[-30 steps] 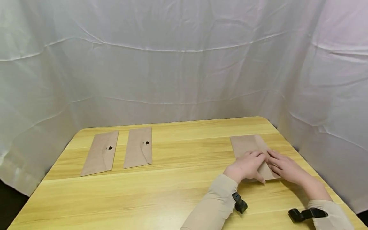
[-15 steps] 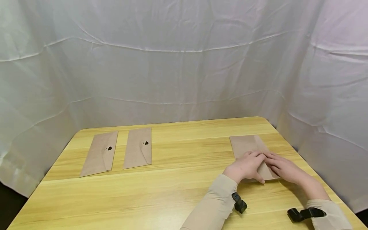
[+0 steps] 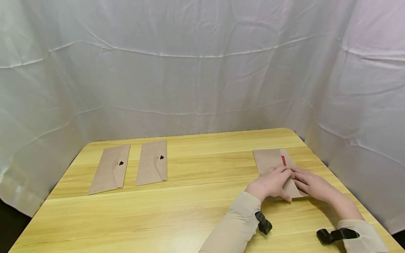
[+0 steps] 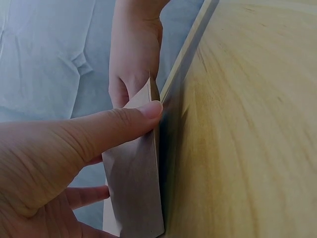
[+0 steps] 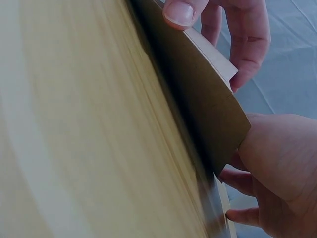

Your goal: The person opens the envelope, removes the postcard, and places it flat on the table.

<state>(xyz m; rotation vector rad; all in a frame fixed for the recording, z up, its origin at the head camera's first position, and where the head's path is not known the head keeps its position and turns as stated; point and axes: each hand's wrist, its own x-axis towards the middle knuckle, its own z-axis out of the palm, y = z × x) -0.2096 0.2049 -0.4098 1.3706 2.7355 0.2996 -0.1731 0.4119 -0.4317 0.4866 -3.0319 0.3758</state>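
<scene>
Gripped brown envelope point(image 3: 270, 159) by near edge at four o'clock in head view with left hand point(image 3: 272, 181), apparently for steadiness. Rested right hand point(image 3: 314, 183) at flap point(image 3: 290, 160), likely to control it; could not tell whether grasping.

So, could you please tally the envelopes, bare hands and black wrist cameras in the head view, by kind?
Envelopes: 3 (far-left envelope, neighbouring envelope, envelope under the hands)
Hands: 2 (left hand, right hand)
Black wrist cameras: 2 (left camera, right camera)
Total: 7
</scene>
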